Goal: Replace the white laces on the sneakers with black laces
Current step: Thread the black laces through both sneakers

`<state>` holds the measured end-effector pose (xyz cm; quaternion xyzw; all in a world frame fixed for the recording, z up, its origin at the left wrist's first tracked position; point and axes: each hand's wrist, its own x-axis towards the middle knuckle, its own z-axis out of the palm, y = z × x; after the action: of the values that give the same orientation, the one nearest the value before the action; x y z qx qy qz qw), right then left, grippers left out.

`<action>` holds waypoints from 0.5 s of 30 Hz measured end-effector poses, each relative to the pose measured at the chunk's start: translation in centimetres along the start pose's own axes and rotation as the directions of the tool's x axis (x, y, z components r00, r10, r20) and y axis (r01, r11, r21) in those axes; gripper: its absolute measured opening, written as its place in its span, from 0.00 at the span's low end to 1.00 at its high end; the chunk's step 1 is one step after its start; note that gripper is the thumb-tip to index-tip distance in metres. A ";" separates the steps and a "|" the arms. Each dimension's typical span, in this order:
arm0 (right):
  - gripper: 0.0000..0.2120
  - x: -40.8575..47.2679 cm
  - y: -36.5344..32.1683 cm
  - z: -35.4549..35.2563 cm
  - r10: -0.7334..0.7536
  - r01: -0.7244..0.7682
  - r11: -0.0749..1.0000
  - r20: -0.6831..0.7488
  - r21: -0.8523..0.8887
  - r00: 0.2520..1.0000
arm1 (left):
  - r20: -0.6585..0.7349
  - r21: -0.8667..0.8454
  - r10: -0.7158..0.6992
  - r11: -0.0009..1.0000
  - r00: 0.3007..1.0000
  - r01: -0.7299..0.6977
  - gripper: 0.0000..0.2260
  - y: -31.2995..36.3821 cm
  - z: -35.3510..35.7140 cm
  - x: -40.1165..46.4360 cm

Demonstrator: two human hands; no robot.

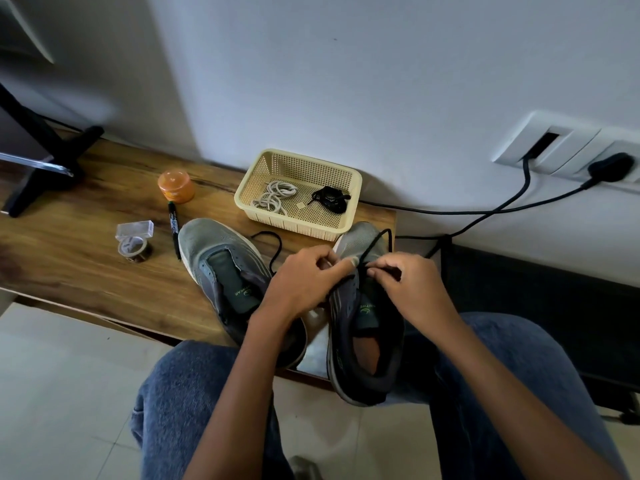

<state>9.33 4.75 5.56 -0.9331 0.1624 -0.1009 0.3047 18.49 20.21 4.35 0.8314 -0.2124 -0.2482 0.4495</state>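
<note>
Both hands pinch the black lace over the right sneaker: left hand at nine o'clock, right hand at three.

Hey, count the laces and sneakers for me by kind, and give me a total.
Sneakers: 2, the left sneaker and the right sneaker
White laces: 1 bundle in the basket
Black laces: 2, one bundle, one lace being threaded
Total: 5

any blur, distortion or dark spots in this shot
Head view: wide-angle bend bows the wall and table edge; the monitor stand at far left is smeared; the area right of the right shoe is in deep shadow; hands and basket are sharp.
</note>
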 end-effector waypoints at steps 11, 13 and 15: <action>0.03 -0.2 0.1 0.5 0.158 -0.143 0.981 0.111 -0.131 0.981 | 0.246 0.149 -0.117 0.985 0.962 0.082 0.17 -0.1 0.5 -0.9; 0.02 0.0 0.2 0.6 0.181 -0.167 0.979 0.121 -0.114 0.976 | 0.264 0.129 -0.131 0.987 0.956 0.099 0.18 -0.2 0.5 -0.8; 0.02 0.0 0.2 0.9 0.190 -0.179 0.980 0.134 -0.091 0.973 | 0.271 0.086 -0.134 0.990 0.953 0.115 0.19 -0.1 0.4 -0.9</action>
<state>9.51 5.07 4.71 -0.9300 0.2304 0.0010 0.2865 17.59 20.56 4.25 0.8156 -0.2287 -0.3818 0.3697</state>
